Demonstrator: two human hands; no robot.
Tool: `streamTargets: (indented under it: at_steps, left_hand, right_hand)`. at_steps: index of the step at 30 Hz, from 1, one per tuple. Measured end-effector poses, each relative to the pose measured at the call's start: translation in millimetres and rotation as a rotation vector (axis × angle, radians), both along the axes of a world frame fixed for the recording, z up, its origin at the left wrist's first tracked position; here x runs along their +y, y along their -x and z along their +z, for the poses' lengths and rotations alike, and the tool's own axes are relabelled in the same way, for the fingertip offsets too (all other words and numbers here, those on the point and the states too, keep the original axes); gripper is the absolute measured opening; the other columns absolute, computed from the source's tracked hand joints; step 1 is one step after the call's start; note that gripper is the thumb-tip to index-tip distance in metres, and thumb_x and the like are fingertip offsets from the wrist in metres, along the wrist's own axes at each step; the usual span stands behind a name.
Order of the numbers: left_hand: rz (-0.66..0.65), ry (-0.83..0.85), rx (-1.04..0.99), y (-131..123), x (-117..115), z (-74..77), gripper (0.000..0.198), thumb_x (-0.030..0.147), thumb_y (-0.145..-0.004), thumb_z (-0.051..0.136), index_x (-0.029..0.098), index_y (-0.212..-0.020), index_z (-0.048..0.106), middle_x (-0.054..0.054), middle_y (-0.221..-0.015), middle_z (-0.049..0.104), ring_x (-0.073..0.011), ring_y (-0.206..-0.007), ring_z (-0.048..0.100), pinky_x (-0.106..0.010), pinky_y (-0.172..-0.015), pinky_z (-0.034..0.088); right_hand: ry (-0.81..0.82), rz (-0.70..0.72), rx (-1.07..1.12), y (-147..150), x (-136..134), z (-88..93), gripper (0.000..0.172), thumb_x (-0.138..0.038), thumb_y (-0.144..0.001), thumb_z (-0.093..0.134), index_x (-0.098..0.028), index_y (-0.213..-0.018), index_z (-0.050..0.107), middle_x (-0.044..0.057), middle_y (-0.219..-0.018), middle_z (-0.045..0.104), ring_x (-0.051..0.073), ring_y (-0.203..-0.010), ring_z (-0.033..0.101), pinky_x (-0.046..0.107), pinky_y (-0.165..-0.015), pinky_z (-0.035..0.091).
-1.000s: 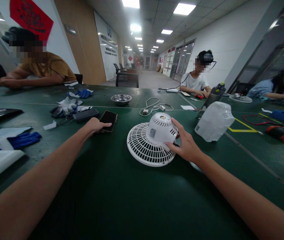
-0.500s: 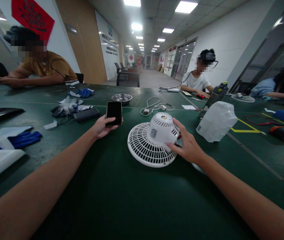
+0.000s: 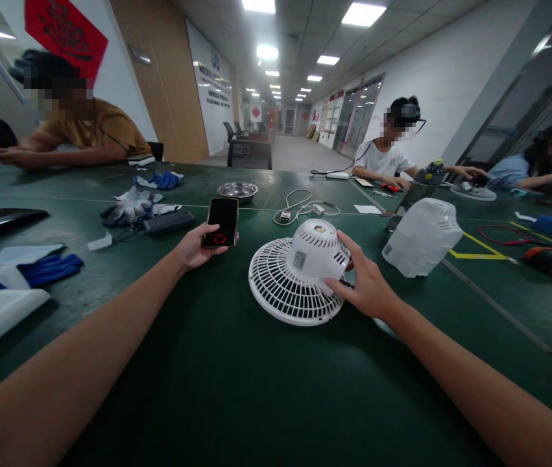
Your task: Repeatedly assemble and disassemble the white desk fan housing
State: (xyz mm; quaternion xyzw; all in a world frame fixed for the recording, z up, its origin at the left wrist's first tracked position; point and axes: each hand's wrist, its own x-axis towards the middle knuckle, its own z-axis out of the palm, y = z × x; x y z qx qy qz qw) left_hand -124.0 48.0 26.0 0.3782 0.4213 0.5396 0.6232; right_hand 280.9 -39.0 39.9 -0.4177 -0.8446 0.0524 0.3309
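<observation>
Gripping a black-screened, gold-edged rectangular phone (image 3: 227, 217) in my left hand (image 3: 196, 248), I hold it tilted up towards me above the dark green tabletop (image 3: 198, 363), my thumb lying across the glass and my fingers behind it. A few red marks glow low on its screen, near the tip of my thumb.

My right hand (image 3: 372, 285) is curved around the right side of a white, rounded plastic fan housing (image 3: 319, 250), thumb low and forefinger higher up, pinching it from the side. The housing has slotted vents and a square printed label (image 3: 300, 260), and sits on a round white slatted grille (image 3: 276, 288) that lies flat in front of me, to the right of the phone.

Just right of that hand stands a bulky, whitish plastic shell (image 3: 421, 240), with a tall dark bottle with a yellow-green cap (image 3: 419, 185) behind it. Beyond the grille lies a looped white cable (image 3: 300, 206); a shallow shiny metal bowl (image 3: 237, 191) sits behind the phone. Left of the phone are a dark grey oblong case (image 3: 168, 224) and crumpled white-and-blue gloves (image 3: 134, 206).
</observation>
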Motion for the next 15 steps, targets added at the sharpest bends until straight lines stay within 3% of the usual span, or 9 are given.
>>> streamTargets:
  at_steps: [4, 7, 11, 15]
  left_hand:
    - [0.044, 0.110, -0.002, 5.2, 6.5, 1.5, 0.041, 0.038, -0.093, 0.058, 0.010, -0.121, 0.069, -0.019, -0.096, 0.077, -0.0291, -0.087, 0.076, -0.023, -0.043, 0.056]
    - [0.154, 0.174, 0.098, 11.3, 15.2, -0.2, 0.037, 0.040, -0.094, 0.059, 0.013, -0.117, 0.069, -0.016, -0.090, 0.076, -0.0267, -0.079, 0.075, -0.021, -0.039, 0.051]
    - [0.376, 0.195, 0.450, 22.1, 24.8, -6.0, 0.029, 0.038, -0.093, 0.061, 0.014, -0.109, 0.067, -0.012, -0.088, 0.075, -0.0206, -0.069, 0.071, -0.023, -0.046, 0.053]
    - [0.492, 0.159, 0.741, 36.6, 22.1, -5.7, 0.036, 0.042, -0.087, 0.068, 0.008, -0.098, 0.068, -0.020, -0.093, 0.074, -0.0262, -0.072, 0.069, -0.030, -0.051, 0.052]
  right_hand:
    - [0.002, 0.001, -0.006, -0.8, 0.2, -0.3, 0.097, -0.048, -0.086, 0.071, -0.038, -0.162, 0.010, 0.013, -0.159, 0.042, 0.045, -0.129, 0.056, 0.074, -0.097, 0.052]
    - [0.006, -0.008, -0.011, -1.6, 0.5, -0.6, 0.097, -0.048, -0.086, 0.070, -0.036, -0.162, 0.011, 0.013, -0.159, 0.041, 0.045, -0.129, 0.056, 0.073, -0.097, 0.052]
    - [0.009, -0.009, -0.015, -1.5, 0.7, -0.9, 0.097, -0.049, -0.086, 0.070, -0.036, -0.162, 0.011, 0.013, -0.159, 0.040, 0.044, -0.129, 0.055, 0.072, -0.098, 0.052]
    - [0.012, -0.007, -0.006, -1.2, 0.3, -1.1, 0.097, -0.048, -0.086, 0.071, -0.037, -0.162, 0.010, 0.013, -0.159, 0.041, 0.044, -0.130, 0.055, 0.073, -0.098, 0.051]
